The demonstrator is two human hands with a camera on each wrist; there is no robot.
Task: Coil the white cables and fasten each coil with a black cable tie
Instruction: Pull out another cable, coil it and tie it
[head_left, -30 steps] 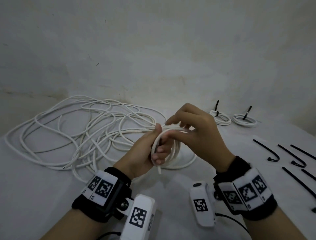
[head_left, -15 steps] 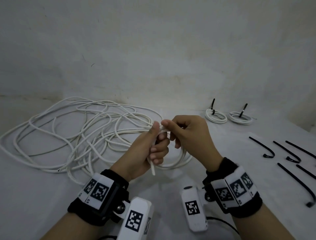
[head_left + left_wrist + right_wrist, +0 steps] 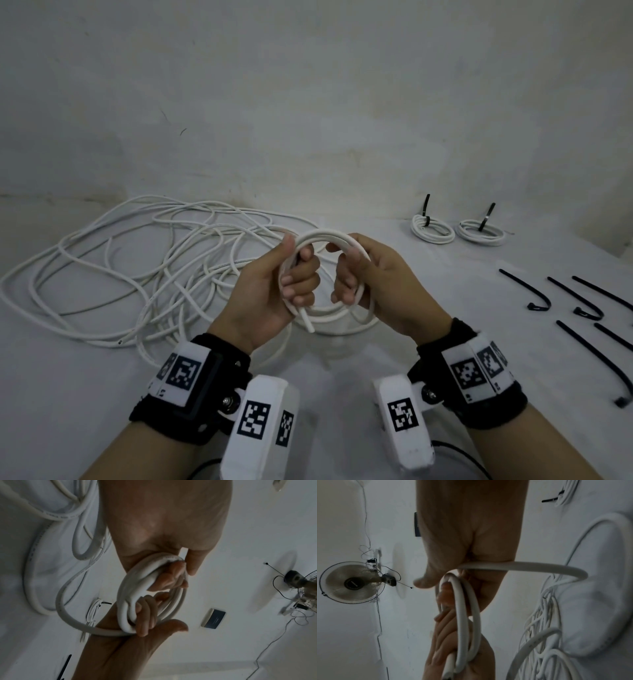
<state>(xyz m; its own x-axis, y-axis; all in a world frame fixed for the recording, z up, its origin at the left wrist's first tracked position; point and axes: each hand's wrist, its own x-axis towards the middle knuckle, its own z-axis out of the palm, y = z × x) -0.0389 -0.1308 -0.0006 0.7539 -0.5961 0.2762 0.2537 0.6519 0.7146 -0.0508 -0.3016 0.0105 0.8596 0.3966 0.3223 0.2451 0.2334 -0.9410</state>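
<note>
Since a moment ago our hands have drawn apart and opened the pinched loops into a round coil [image 3: 322, 240] held upright above the bench [image 3: 85, 394]: our left hand [image 3: 270, 294] curls tight round its left side, short cut end poking down, and our right hand [image 3: 373, 284] grips the right side, feeding cable. To wind well, we judge each new turn should match the last and lie flat beside it. Beyond lie the loose white cable [image 3: 144, 267] far left, two tied coils [image 3: 432, 229] far right, and black cable ties [image 3: 541, 291] right.
</note>
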